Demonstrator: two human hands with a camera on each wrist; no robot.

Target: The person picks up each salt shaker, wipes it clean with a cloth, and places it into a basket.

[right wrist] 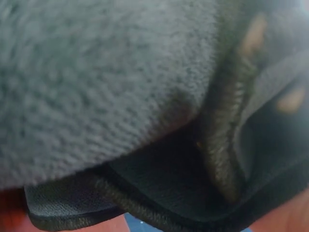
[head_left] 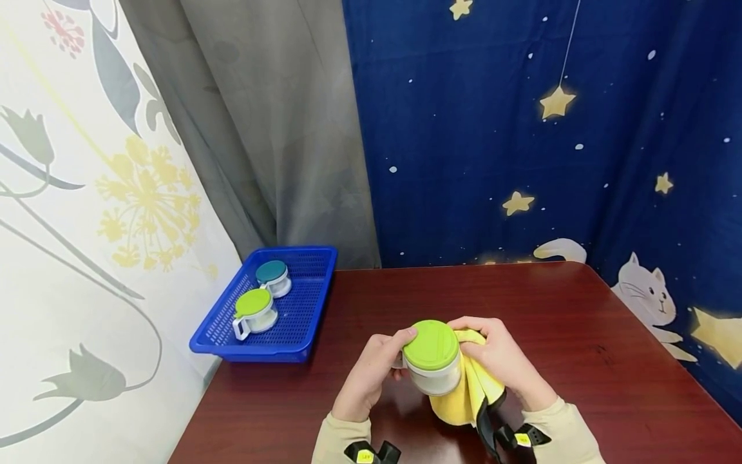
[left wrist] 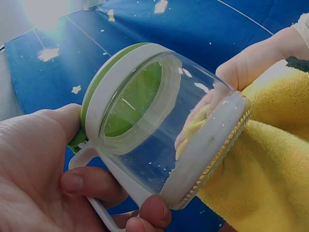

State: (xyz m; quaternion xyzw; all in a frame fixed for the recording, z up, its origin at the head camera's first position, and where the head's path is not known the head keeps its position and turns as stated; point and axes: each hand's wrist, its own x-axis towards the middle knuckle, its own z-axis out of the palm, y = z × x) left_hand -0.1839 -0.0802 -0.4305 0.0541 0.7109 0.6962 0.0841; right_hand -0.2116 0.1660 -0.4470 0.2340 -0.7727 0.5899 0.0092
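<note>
A clear seasoning jar [head_left: 433,361] with a bright green lid and a white handle is held above the table. My left hand [head_left: 373,366] grips its handle, with the thumb at the lid's edge; in the left wrist view, white grains [left wrist: 203,150] lie toward the jar's base. On the other side, my right hand [head_left: 500,357] holds a yellow cloth [head_left: 458,399] with a dark grey back against the jar. The cloth's grey side [right wrist: 96,87] fills most of the right wrist view and hides much of that hand.
On the left of the dark red table [head_left: 580,322] stands a blue plastic basket [head_left: 310,316]. Inside it are a jar with a green lid [head_left: 255,311] and one with a teal lid [head_left: 274,278]. Curtains hang behind the table.
</note>
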